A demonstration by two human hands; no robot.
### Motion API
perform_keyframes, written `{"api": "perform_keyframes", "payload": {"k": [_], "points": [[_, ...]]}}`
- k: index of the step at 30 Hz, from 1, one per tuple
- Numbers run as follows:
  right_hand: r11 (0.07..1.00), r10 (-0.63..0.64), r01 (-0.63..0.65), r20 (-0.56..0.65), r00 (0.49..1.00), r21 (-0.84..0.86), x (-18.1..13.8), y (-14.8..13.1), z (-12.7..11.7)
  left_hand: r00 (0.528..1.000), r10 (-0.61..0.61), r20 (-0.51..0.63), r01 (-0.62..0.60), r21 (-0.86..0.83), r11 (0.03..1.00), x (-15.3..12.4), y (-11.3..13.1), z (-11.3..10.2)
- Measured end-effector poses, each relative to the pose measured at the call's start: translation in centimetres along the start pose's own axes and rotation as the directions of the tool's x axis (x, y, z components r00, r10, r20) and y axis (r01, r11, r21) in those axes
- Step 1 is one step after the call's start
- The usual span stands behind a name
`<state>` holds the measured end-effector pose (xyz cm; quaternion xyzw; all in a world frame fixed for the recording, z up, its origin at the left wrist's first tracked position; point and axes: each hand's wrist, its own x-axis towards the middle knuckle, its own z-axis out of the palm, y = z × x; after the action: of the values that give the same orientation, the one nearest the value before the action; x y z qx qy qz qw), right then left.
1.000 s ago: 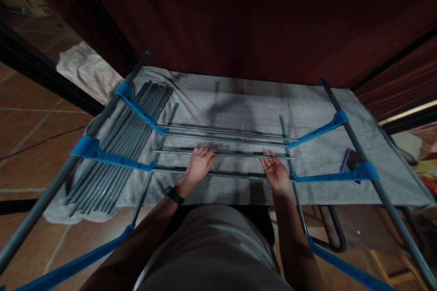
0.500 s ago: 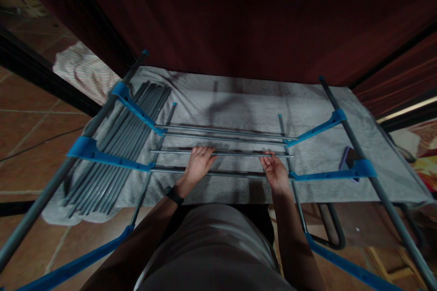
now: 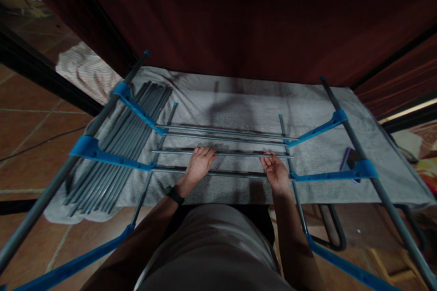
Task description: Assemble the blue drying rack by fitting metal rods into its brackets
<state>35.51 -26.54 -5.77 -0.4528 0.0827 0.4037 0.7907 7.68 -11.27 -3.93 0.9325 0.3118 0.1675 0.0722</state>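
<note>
A thin grey metal tube (image 3: 235,154) lies level across the middle of the rack frame. My left hand (image 3: 200,162) is closed over it left of centre, palm down. Near its right end, the fingers of my right hand (image 3: 275,170) grip the same tube from below, palm up. Both tube ends look unattached. Just nearer to me, a fixed crossbar (image 3: 235,174) joins the left blue bracket (image 3: 112,158) and the right blue bracket (image 3: 327,175). Farther back, two more tubes (image 3: 225,131) span between the rear blue brackets (image 3: 141,111).
Many grey tubes (image 3: 126,145) lie side by side at the left on the grey cloth (image 3: 239,100) covering the table. A phone (image 3: 348,161) rests behind the right upright (image 3: 355,136). A dark red curtain (image 3: 232,22) hangs behind. Lower blue arms (image 3: 85,259) flank my body.
</note>
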Motion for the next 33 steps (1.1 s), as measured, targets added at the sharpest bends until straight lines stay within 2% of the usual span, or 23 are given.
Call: {"api": "perform_keyframes", "payload": {"k": [6, 16, 28, 33], "points": [[1.0, 0.006, -0.005, -0.005, 1.0, 0.01, -0.1, 0.0, 0.0, 1.0, 0.013, -0.024, -0.013, -0.008, 1.0, -0.2, 0.0, 0.1], [0.999, -0.039, 0.04, 0.026, 0.999, -0.029, -0.1, -0.2, -0.5, 1.0, -0.024, 0.013, 0.024, 0.015, 1.0, -0.3, -0.2, 0.3], [0.995, -0.102, 0.101, -0.128, 0.986, -0.012, 1.1, -3.7, -2.6, 0.998, -0.045, 0.037, 0.044, 0.048, 0.998, -0.1, 0.2, -0.2], [0.991, -0.133, 0.134, -0.12, 0.984, -0.004, 1.4, -3.8, -3.3, 0.998, -0.035, 0.057, 0.03, 0.094, 0.995, -0.4, 0.9, -0.8]]}}
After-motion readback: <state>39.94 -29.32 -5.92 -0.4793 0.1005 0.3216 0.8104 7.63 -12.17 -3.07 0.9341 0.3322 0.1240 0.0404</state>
